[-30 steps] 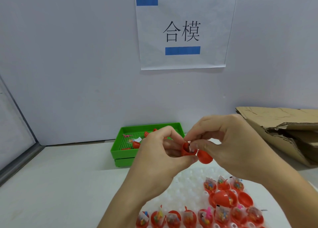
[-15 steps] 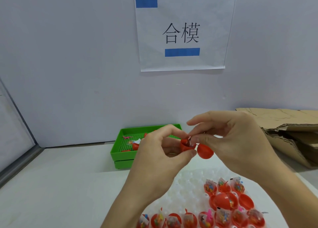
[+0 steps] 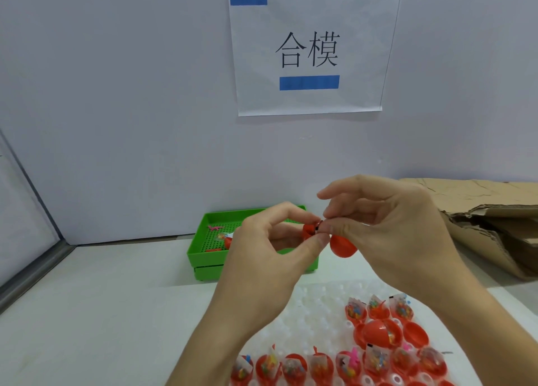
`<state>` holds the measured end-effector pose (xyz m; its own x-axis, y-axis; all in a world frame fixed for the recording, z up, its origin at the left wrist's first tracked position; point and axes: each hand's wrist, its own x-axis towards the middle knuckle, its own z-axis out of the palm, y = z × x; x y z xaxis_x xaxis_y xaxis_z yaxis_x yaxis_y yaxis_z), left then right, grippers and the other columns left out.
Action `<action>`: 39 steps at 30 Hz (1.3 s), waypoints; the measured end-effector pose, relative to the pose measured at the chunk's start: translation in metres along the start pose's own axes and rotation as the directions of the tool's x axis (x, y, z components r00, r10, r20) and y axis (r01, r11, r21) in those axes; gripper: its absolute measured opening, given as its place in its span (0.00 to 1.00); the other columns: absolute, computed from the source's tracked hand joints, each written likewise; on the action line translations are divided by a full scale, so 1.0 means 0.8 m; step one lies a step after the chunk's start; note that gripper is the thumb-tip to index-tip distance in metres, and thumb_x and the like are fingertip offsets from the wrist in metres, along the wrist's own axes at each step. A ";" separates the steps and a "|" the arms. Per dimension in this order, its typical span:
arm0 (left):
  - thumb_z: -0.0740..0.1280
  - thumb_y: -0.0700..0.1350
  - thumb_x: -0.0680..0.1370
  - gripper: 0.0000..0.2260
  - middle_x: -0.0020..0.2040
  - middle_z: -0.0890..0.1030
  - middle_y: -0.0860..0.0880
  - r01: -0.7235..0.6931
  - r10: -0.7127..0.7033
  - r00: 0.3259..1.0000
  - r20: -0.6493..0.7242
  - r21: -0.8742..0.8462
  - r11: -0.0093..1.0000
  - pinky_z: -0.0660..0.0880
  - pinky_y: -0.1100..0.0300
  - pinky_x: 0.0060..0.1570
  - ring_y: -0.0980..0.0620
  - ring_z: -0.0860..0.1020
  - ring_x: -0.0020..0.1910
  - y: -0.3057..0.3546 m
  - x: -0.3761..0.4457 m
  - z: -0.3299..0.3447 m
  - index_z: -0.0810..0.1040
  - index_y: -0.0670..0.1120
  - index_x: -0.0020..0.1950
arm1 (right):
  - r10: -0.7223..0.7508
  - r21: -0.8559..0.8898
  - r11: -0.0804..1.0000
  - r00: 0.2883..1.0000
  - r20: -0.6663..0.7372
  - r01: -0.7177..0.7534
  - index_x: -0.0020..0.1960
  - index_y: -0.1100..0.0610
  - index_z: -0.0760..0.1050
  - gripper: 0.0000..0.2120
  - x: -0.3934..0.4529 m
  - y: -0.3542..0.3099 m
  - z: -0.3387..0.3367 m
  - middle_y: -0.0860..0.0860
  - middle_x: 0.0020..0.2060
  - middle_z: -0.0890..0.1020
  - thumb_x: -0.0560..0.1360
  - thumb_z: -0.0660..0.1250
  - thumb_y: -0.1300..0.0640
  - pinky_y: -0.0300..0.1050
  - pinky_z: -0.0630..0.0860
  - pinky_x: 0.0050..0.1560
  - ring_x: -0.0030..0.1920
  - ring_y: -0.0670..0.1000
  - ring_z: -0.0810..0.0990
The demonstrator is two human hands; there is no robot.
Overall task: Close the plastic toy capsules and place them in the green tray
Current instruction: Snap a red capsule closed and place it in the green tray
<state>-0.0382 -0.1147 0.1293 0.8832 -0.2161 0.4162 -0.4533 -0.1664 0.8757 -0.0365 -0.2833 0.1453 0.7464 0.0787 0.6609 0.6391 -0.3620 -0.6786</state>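
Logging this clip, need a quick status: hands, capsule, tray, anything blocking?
Left hand and right hand both pinching one red capsule, halves not yet shut. Green tray behind the hands, a few pieces inside. Nothing between hands and tray.

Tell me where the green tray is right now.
In the head view, the green tray sits on the white table against the back wall, left of centre, below the paper sign and partly hidden behind the left hand.
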 end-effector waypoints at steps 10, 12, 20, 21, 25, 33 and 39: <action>0.74 0.44 0.75 0.02 0.41 0.87 0.50 0.020 -0.024 0.998 -0.055 -0.079 0.997 0.81 0.48 0.53 0.51 0.85 0.44 -0.005 0.002 -0.001 0.83 0.51 0.45 | 0.013 0.101 0.995 0.999 -0.032 -0.009 0.46 0.53 0.83 0.10 0.002 0.001 -0.009 0.47 0.40 0.87 0.71 0.74 0.67 0.41 0.82 0.47 0.43 0.47 0.87; 0.74 0.44 0.75 0.02 0.42 0.87 0.50 0.024 -0.031 0.998 -0.054 -0.113 0.993 0.81 0.48 0.54 0.51 0.85 0.45 -0.005 0.002 -0.003 0.83 0.50 0.45 | 0.052 0.014 0.999 0.997 -0.058 -0.052 0.49 0.49 0.83 0.07 0.004 0.003 -0.016 0.44 0.43 0.87 0.73 0.73 0.59 0.41 0.82 0.49 0.45 0.44 0.86; 0.74 0.45 0.75 0.03 0.43 0.87 0.50 -0.001 -0.008 0.998 -0.067 -0.130 0.992 0.80 0.49 0.54 0.51 0.85 0.46 -0.005 0.002 -0.005 0.83 0.52 0.47 | 0.306 0.059 0.931 0.858 0.412 -0.360 0.53 0.47 0.83 0.20 0.005 0.015 -0.040 0.48 0.48 0.87 0.62 0.78 0.51 0.39 0.82 0.51 0.48 0.51 0.87; 0.73 0.45 0.75 0.03 0.43 0.87 0.50 -0.002 -0.006 0.998 -0.069 -0.122 0.993 0.81 0.49 0.54 0.51 0.85 0.46 -0.006 0.002 -0.005 0.83 0.52 0.47 | 0.282 0.083 0.937 0.877 0.388 -0.338 0.51 0.47 0.85 0.17 0.005 0.014 -0.039 0.49 0.46 0.88 0.62 0.77 0.52 0.36 0.81 0.49 0.47 0.50 0.87; 0.73 0.43 0.76 0.05 0.42 0.86 0.50 0.008 -0.012 0.998 -0.069 -0.055 0.998 0.81 0.52 0.53 0.53 0.85 0.45 -0.010 0.004 -0.004 0.82 0.54 0.47 | 0.248 0.047 0.960 0.915 0.319 -0.277 0.50 0.43 0.84 0.15 0.005 0.012 -0.035 0.48 0.45 0.87 0.63 0.75 0.47 0.41 0.82 0.48 0.47 0.48 0.86; 0.76 0.47 0.72 0.15 0.44 0.85 0.63 0.042 -0.034 0.995 -0.093 0.092 0.995 0.78 0.70 0.47 0.65 0.82 0.46 -0.010 0.003 -0.002 0.79 0.57 0.57 | 0.263 0.115 0.946 0.923 0.280 -0.304 0.52 0.43 0.84 0.17 0.004 0.010 -0.033 0.47 0.45 0.86 0.63 0.75 0.52 0.39 0.81 0.52 0.45 0.50 0.87; 0.76 0.47 0.73 0.08 0.43 0.84 0.64 0.003 0.007 0.998 -0.069 0.142 0.990 0.74 0.77 0.43 0.66 0.82 0.45 -0.005 0.002 -0.003 0.84 0.56 0.50 | 0.245 0.114 0.953 0.933 0.262 -0.282 0.52 0.45 0.84 0.18 0.005 0.006 -0.032 0.49 0.45 0.86 0.62 0.76 0.52 0.42 0.83 0.51 0.46 0.52 0.86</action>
<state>-0.0348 -0.1122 0.1266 0.8864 -0.1503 0.4379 -0.4629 -0.3021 0.8333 -0.0356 -0.3087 0.1527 0.9019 0.2283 0.3667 0.4195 -0.2610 -0.8694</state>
